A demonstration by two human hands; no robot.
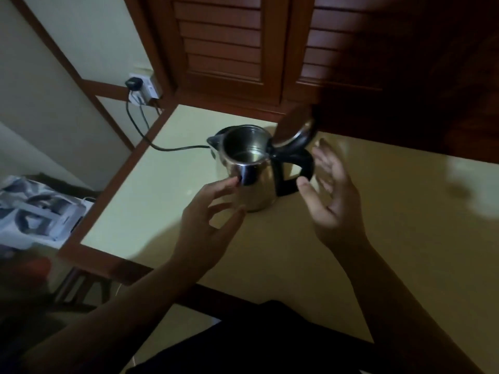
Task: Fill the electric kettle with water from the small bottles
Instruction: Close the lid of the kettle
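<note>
Kettle: a steel electric kettle (253, 168) is standing upright on the pale yellow table (378, 238), toward the table's far side and near the wooden cabinet.
Lid: the kettle lid (294, 130) is tilting up and back on the handle side, leaving the mouth uncovered; the shiny inner wall and bottom are showing.
Handle: the black handle (294, 171) is facing the person's right.
Contents: cannot tell whether any water is lying inside; the bottom is only giving off reflections.
Left hand: the left hand (210, 217) is reaching in from the lower left with fingers spread and relaxed, holding nothing; one fingertip is meeting the kettle's near wall just under the rim, and the thumb is lying close to the base.
Right hand: the right hand (332, 195) is hovering just beside the handle, palm turned toward the kettle, fingers straight and wide apart, gripping nothing; the thumb tip is nearly at the handle, contact not certain.
Cord: a dark power cord (172, 148) is running from behind the kettle over the table's left edge up to a wall socket (143, 87).
Backdrop: brown louvred cabinet doors (229, 49) are rising behind the table.
Lower left: a white patterned object (37, 211) is lying off the table, too blurred to identify.
</note>
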